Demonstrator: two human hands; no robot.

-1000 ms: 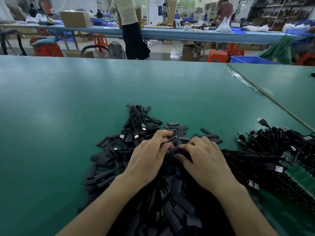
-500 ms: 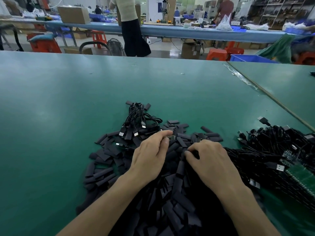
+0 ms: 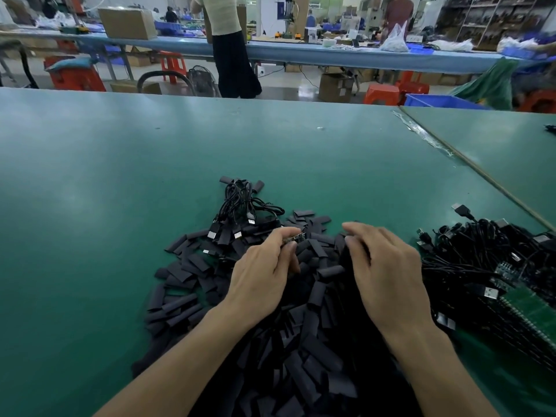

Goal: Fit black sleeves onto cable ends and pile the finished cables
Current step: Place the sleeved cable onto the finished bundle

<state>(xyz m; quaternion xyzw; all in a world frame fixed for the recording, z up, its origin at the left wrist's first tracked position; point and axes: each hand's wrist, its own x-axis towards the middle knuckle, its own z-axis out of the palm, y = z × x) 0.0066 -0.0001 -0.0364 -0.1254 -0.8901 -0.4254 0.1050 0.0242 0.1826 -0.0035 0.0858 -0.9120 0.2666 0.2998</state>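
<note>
left hand (image 3: 264,272) pinches cable end (image 3: 296,237) — tiny, stiff board | right hand (image 3: 388,266) curled over sleeves (image 3: 319,293), grip unclear | sleeves look light, limp — pinch one by its edges

Red stool (image 3: 380,94) beyond the green table (image 3: 120,176) (cardboard box (image 3: 126,23) farther back).

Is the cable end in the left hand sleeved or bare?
Bare: the cable end pinched by the left hand shows its small parts; nothing covers it.
</note>
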